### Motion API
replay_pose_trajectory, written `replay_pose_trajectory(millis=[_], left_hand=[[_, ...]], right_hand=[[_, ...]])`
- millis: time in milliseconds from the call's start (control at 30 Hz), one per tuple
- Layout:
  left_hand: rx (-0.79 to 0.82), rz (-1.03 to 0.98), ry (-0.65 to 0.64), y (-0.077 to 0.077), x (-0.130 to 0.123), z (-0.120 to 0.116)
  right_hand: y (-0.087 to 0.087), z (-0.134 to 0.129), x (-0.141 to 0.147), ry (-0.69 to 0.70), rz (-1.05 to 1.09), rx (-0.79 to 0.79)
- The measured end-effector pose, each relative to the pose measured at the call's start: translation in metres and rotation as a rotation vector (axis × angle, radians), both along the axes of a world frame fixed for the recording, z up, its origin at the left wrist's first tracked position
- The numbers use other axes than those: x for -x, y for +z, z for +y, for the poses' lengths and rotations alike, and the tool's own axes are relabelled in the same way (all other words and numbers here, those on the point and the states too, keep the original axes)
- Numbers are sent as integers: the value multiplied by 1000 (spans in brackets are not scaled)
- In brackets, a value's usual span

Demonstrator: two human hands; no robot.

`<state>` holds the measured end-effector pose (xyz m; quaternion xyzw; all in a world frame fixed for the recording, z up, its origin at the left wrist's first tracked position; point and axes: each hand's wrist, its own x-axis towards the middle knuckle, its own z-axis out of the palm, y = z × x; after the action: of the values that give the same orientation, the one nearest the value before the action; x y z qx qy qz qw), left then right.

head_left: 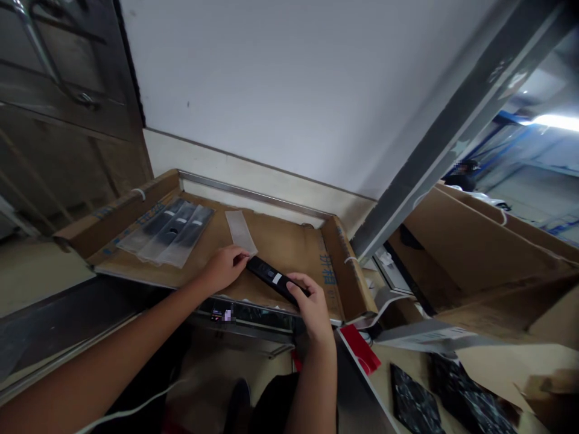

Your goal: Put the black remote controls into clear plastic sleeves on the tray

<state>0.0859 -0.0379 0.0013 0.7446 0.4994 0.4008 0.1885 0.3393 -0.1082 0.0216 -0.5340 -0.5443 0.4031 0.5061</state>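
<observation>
My right hand (312, 301) is wrapped round the near end of a long, flat black bar-shaped object (265, 272) with a small white label. The bar is tilted, its far end pointing up and left. My left hand (226, 268) is closed in a pinch at the near end of a clear plastic sleeve (239, 228), right beside the bar's far end. Whether the bar's tip is inside the sleeve's mouth cannot be made out. Left of my hands, several clear sleeves (172, 235) holding dark objects lie side by side on the cardboard-lined table (284, 241).
Folded cardboard sides (346, 271) edge the table, with a white wall (271, 90) behind. To the right stand a grey post (434, 132) and a large cardboard box (488, 259). Black wrapped packages (416, 398) lie at lower right. A person (464, 175) is in the background.
</observation>
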Motion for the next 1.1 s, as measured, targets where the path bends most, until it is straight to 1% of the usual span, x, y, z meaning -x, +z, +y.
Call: replay_pose_trajectory(millis=[200, 333, 433, 600, 767, 933, 1100], left_hand=[[7, -12, -39, 2, 0, -1], [42, -19, -84, 1, 1, -1], [54, -23, -90, -1, 1, -2], [33, -50, -79, 2, 1, -3], [36, -98, -60, 5, 0, -4], [-10, -126, 7, 2, 1, -2], [-30, -150, 42, 0, 2, -1]], right_hand=[[5, 2, -4, 32, -3, 32], [5, 5, -3, -9, 3, 21], [2, 7, -1, -9, -6, 11], [-3, 9, 0, -41, -38, -16], [-4, 11, 4, -53, -10, -21], [-4, 11, 14, -7, -28, -35], [-4, 11, 30, 80, -30, -63]])
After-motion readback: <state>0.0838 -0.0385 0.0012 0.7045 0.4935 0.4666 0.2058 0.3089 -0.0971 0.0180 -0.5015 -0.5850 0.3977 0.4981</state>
